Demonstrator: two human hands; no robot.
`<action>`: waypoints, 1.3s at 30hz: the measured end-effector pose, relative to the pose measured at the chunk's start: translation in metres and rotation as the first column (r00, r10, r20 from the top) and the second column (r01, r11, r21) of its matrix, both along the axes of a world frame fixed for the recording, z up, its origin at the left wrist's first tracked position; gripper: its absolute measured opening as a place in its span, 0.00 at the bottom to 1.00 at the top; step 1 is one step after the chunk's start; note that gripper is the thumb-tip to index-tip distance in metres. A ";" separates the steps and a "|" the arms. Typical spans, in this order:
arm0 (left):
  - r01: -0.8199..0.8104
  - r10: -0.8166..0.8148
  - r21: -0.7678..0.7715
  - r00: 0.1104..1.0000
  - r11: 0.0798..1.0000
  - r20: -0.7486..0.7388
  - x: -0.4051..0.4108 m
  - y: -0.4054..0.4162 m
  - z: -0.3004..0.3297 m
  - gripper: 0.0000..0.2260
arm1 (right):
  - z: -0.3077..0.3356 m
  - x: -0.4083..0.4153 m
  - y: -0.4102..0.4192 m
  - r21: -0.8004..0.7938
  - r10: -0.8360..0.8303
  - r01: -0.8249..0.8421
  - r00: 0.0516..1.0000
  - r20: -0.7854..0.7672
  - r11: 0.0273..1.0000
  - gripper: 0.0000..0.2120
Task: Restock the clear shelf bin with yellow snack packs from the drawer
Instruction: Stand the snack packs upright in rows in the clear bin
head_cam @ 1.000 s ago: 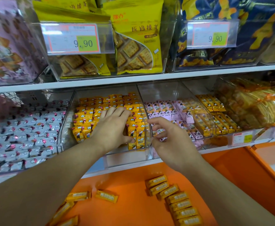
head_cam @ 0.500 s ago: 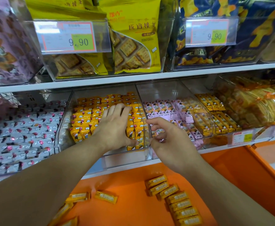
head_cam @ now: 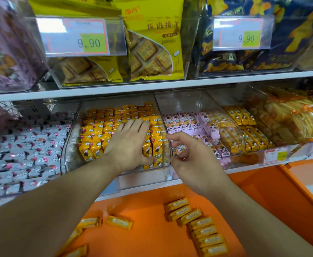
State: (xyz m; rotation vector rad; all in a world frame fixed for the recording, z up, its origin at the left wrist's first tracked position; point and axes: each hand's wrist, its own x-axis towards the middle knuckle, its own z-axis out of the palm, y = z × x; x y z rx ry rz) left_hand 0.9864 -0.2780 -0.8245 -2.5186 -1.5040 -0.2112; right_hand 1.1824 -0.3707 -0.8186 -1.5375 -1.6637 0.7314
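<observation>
Atop glossy yellow snack packs (head_cam: 96, 130): flat left hand (head_cam: 128, 145).

left hand (head_cam: 131, 145) lies flat on the yellow snack packs (head_cam: 100, 130) in the clear shelf bin (head_cam: 69, 145), right hand (head_cam: 191, 156) loosely curled beside it, apparently empty.

two price tags can be read, both on the upper shelf. the left price tag (head_cam: 77, 37), clipped to the front of the bin holding yellow biscuit bags (head_cam: 152, 43), says 9.90 on a green patch. the right price tag (head_cam: 242, 33), on the bin of dark blue snack bags (head_cam: 291, 34), also says 9.90. the biscuit bag carries large chinese characters near its top, too blurred to make out for certain. a small tag (head_cam: 275, 155) on the lower shelf edge is unreadable, as is the print on the little packs.
</observation>
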 end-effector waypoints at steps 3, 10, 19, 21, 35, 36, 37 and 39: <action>-0.018 0.019 -0.021 0.999 1.000 0.026 0.001 -0.002 0.002 0.51 | -0.002 0.000 0.000 -0.004 0.007 -0.007 1.000 -0.003 1.000 0.27; -0.029 0.036 -0.110 0.998 0.994 0.056 -0.012 -0.004 0.008 0.58 | -0.003 0.000 0.001 -0.016 0.005 -0.005 1.000 -0.026 1.000 0.29; -0.069 0.068 -0.061 0.998 0.996 -0.020 -0.016 -0.004 0.006 0.55 | 0.002 -0.002 -0.002 -0.023 0.011 -0.012 0.999 -0.046 1.000 0.31; -0.072 0.071 -0.057 0.997 0.996 -0.016 -0.016 -0.003 0.005 0.55 | 0.003 -0.002 -0.002 -0.019 0.013 -0.014 1.000 -0.028 1.000 0.31; 0.003 0.082 -0.148 0.820 0.989 0.566 -0.062 -0.098 0.020 0.25 | 0.033 -0.009 -0.055 0.083 0.000 -0.007 0.996 0.091 0.997 0.17; 0.029 0.056 -0.125 0.781 0.992 0.622 -0.068 -0.116 0.016 0.20 | 0.032 -0.012 -0.065 0.057 0.047 -0.050 0.998 0.048 0.997 0.14; 0.055 0.040 -0.121 0.740 0.991 0.671 -0.073 -0.137 0.011 0.16 | 0.029 -0.017 -0.075 0.020 0.096 -0.096 0.995 0.019 0.995 0.12; 0.087 0.086 -0.205 0.702 0.975 0.707 -0.086 -0.181 -0.010 0.10 | 0.010 -0.025 -0.091 -0.083 0.166 -0.161 0.985 0.048 0.983 0.11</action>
